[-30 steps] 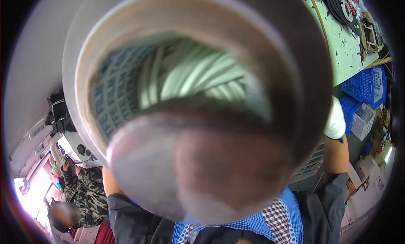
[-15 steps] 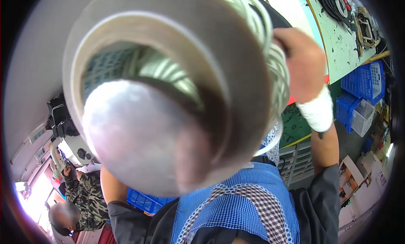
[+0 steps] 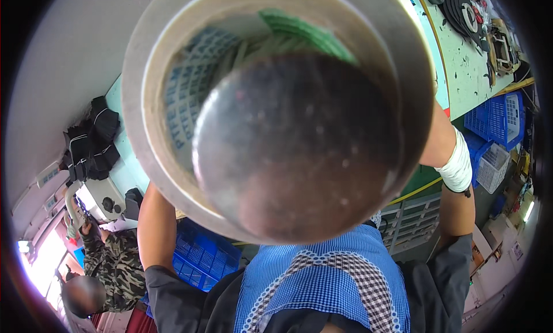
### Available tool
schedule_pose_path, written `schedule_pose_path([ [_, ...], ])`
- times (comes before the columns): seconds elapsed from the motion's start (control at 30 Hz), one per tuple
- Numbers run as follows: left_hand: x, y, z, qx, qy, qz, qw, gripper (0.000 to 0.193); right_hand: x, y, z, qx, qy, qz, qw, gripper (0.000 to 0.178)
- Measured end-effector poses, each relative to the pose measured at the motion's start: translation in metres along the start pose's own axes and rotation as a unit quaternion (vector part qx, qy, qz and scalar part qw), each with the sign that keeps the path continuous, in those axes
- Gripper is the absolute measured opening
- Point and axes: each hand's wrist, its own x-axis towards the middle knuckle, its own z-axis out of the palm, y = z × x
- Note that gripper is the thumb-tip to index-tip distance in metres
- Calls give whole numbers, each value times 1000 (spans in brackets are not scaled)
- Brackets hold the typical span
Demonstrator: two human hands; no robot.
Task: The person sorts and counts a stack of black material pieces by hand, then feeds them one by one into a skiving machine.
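You have the big roll (image 3: 415,80) up close before your eyes, its hollow core facing you and a dark rounded disc (image 3: 299,143) covering the lower part of the opening. It blocks much of the worktop (image 3: 466,80), one corner of which shows to the roll's right; whether anything besides your hands bears it, I cannot tell. The step in hand looks like handling the roll at close range, and the next move seems to call for steady support and a clearer view of your grip. Your right hand (image 3: 439,138) shows only at its heel, above the white wrist wrap (image 3: 458,169), the rest hidden behind the roll. Your left hand is wholly hidden, with the left forearm (image 3: 156,226) running up behind the roll's lower left side. How far either hand is open, or what it grasps, I cannot tell. Compared with half a second ago, the roll sits farther right, your right hand has gone from plain view to mostly covered, and the white loops beside it no longer show there. A green patch (image 3: 305,31) now appears through the opening, and more of the blue crate (image 3: 201,252) beside your left forearm is uncovered.
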Motion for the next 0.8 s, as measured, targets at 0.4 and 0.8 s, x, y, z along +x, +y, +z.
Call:
schedule_pose_path([
  [0.4,36,47,27,-20,-45,-67,997,23,12,13,27,67,8,3,998,15],
  [0.8,109,64,63,-48,-98,-12,994,21,-13,10,8,11,15,44,999,23],
])
